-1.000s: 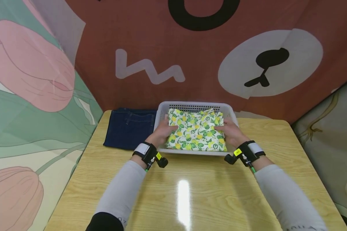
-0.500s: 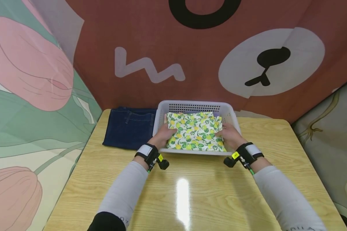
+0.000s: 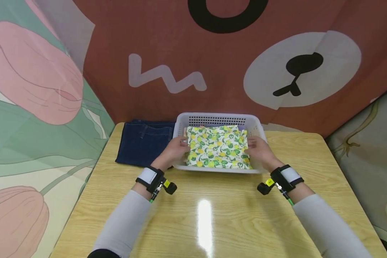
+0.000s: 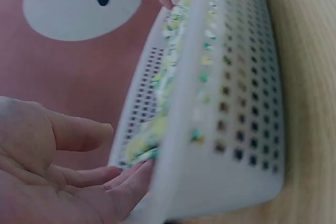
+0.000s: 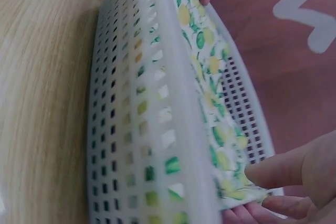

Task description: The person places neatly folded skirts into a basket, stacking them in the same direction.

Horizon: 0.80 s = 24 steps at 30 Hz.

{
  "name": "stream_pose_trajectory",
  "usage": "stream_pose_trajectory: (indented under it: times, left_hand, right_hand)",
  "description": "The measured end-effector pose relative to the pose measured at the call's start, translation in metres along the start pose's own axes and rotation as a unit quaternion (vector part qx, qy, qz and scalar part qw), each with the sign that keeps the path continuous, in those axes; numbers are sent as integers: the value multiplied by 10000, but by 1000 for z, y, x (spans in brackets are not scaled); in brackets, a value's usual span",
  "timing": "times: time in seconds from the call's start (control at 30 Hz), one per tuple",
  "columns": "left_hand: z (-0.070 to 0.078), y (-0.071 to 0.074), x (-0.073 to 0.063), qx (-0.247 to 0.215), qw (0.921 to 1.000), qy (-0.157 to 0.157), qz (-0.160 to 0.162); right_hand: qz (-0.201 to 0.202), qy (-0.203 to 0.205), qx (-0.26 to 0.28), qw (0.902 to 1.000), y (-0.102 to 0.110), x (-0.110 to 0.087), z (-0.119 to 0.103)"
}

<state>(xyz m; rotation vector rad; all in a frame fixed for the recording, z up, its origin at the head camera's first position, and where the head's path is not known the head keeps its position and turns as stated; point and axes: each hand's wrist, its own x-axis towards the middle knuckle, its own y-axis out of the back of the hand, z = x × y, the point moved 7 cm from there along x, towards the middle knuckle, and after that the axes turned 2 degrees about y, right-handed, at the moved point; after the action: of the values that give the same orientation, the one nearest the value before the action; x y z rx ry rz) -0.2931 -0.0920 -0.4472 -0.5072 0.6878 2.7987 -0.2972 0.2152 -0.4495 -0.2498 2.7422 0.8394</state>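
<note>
A folded cloth with a lemon-and-leaf print lies inside a white plastic basket, nearly filling it. My left hand is at the basket's left end, by the cloth's edge. In the left wrist view its thumb stands apart from the fingers, whose tips reach over the rim beside the cloth. At the opposite end, my right hand has its thumb raised near the cloth's corner. Its other fingers dip inside the basket by that edge, partly hidden by the rim.
Folded dark blue jeans lie directly left of the basket on the wooden table. Behind the table hangs a brown cloth backdrop with a bear face. A bit of something purple shows behind the printed cloth.
The cloth's back edge has come lower and flatter in the basket. Both hands have loosened from the cloth and drawn outward, the left to the left, the right to the right.
</note>
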Motion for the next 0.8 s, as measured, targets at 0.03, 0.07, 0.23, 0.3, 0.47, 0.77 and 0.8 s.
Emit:
stream_pose_trajectory:
  times: [0.03, 0.07, 0.23, 0.3, 0.47, 0.77, 0.8]
  left_hand:
    - [1, 4, -4, 19, 10000, -75, 43]
    - [1, 8, -8, -14, 9999, -132, 68]
    - [-1, 34, -30, -125, 9978, -603, 252]
    - [-6, 47, -39, -105, 9958, -803, 436]
    - [-35, 86, -56, 389, 9858, -929, 1344]
    - [-89, 122, -68, 1459, 9505, -1059, 2529]
    - [-93, 124, -68, 1628, 9456, -1053, 2615]
  right_hand:
    - [86, 58, -58, 9999, 3, -3, -2]
    - [161, 134, -115, 9997, 5, -6, -5]
    - [456, 806, -501, 9944, 7, -23, -27]
    - [536, 1182, -643, 9895, 0, -30, -41]
    - [331, 2232, -534, 9727, -45, -51, -87]
    - [-680, 3753, -590, 9225, -154, -90, -153]
    - [-812, 3921, -667, 9139, -167, -93, -156]
